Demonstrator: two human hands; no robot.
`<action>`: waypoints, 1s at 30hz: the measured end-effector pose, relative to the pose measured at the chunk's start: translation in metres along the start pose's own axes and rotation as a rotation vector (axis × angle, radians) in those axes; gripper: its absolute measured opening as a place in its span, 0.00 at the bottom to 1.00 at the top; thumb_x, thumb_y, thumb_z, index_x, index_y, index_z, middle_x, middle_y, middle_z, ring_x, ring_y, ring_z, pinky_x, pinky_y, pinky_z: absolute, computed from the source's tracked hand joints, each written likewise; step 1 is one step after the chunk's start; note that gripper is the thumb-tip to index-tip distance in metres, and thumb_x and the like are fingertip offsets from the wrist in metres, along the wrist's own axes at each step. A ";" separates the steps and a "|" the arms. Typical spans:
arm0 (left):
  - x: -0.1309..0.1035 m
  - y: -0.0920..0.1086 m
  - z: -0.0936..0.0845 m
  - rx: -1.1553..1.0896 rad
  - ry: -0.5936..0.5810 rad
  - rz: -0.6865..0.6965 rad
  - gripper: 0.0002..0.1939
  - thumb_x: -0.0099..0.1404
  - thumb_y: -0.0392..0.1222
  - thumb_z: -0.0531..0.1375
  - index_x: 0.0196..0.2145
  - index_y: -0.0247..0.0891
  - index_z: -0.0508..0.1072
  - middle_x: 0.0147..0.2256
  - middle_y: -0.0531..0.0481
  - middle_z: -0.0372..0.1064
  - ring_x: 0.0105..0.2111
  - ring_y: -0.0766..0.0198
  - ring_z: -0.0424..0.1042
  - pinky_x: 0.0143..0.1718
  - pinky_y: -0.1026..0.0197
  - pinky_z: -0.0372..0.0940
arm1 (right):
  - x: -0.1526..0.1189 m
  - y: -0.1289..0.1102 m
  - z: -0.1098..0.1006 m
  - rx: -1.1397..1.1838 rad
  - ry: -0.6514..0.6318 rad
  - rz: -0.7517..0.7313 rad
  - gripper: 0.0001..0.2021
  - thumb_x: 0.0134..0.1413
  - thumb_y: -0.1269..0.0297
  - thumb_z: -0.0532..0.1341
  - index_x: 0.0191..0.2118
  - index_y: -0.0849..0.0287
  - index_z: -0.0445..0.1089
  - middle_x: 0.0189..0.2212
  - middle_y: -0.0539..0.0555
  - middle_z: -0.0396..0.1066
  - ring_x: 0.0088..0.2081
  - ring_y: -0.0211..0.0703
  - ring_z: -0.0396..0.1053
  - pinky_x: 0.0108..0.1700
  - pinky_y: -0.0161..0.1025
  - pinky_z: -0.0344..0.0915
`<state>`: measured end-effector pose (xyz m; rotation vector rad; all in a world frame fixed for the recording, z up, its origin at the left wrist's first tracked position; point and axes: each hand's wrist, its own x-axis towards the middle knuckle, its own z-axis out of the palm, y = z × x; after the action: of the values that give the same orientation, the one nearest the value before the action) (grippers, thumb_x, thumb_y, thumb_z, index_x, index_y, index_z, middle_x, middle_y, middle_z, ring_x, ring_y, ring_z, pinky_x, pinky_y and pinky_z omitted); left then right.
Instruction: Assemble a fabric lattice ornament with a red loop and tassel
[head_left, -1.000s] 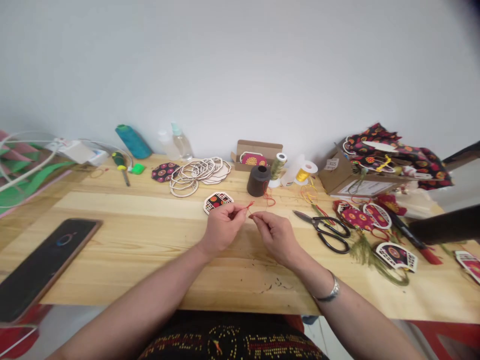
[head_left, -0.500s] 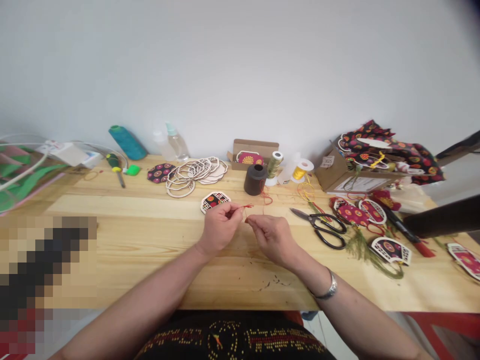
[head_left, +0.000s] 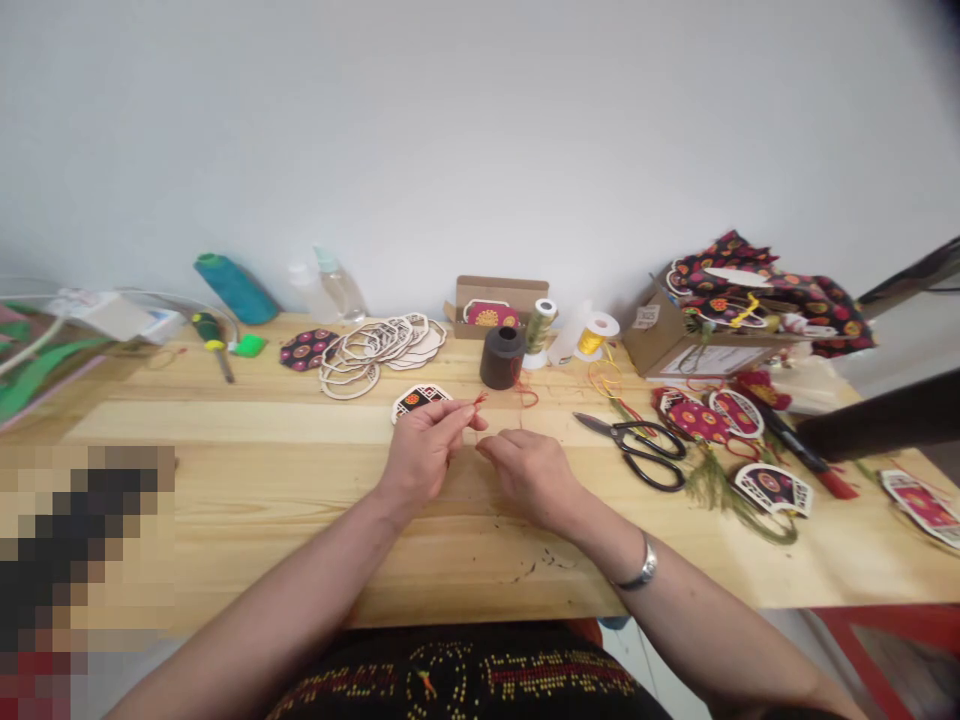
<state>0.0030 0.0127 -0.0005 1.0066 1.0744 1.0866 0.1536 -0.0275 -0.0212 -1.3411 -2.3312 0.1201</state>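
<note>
My left hand (head_left: 426, 445) pinches a thin red cord (head_left: 481, 399), whose end sticks up past the fingertips. Close on its right, my right hand (head_left: 531, 472) is closed with fingertips together; a fine thread seems to run there, too small to make out clearly. Just behind my left hand lies a round ornament (head_left: 412, 400) with a white edge and dark patterned cloth, partly covered by that hand. A black thread cone (head_left: 502, 358) stands behind my hands, with loose red cord (head_left: 529, 398) beside it. Black-handled scissors (head_left: 634, 445) lie to the right of my right hand.
White cut-out frames (head_left: 379, 350), a teal thread cone (head_left: 236, 290) and a screwdriver (head_left: 214, 345) are at the back left. Yellow thread (head_left: 591, 342) stands behind the scissors. A cardboard box (head_left: 675, 340) of patterned cloth and several tasselled ornaments (head_left: 772, 490) occupy the right side.
The view has shifted slightly, moving the table items left. My left hand has turned a little, and its fingers are closer around the red cord.
</note>
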 end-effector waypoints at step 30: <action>-0.005 0.005 -0.001 -0.123 0.027 0.018 0.09 0.50 0.43 0.66 0.24 0.33 0.75 0.21 0.53 0.68 0.13 0.79 0.49 0.13 0.69 0.39 | -0.099 0.096 -0.078 -0.627 -0.328 0.402 0.10 0.56 0.76 0.53 0.40 0.66 0.70 0.38 0.63 0.69 0.41 0.51 0.66 0.43 0.43 0.64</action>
<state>0.0003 0.0086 0.0051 0.9079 1.0097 1.1697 0.3057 -0.0709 -0.0119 -2.2363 -2.4255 -0.3211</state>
